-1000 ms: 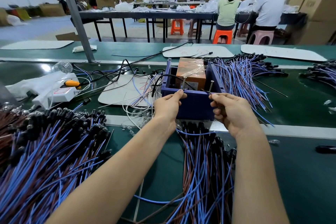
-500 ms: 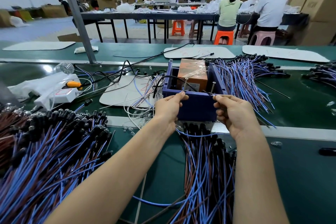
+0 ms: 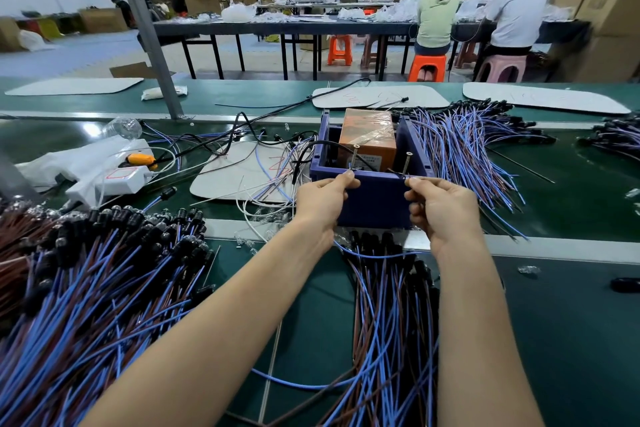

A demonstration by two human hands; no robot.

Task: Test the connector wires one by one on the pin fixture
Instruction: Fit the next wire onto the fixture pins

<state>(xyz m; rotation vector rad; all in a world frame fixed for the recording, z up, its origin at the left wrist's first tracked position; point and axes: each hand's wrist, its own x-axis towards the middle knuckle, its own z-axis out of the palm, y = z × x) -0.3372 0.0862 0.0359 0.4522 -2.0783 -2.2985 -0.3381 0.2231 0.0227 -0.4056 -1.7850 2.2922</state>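
At the glossy green belt's point(image 3: 571, 191) near edge, the left hand point(image 3: 322, 201) and right hand point(image 3: 443, 208) each pinch an end of a thin wire point(image 3: 374, 255) against threaded metal pins point(image 3: 406, 163) on the boxy blue plastic fixture point(image 3: 377, 208). Limp blue-brown wire bundles point(image 3: 104, 288) crowd around.

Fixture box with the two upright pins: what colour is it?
The fixture box is dark blue-purple, clearest in the head view.

My left arm point(image 3: 214, 315) and right arm point(image 3: 485, 340) are bare and smooth. My left hand point(image 3: 322, 204) and right hand point(image 3: 446, 211) are bare too.
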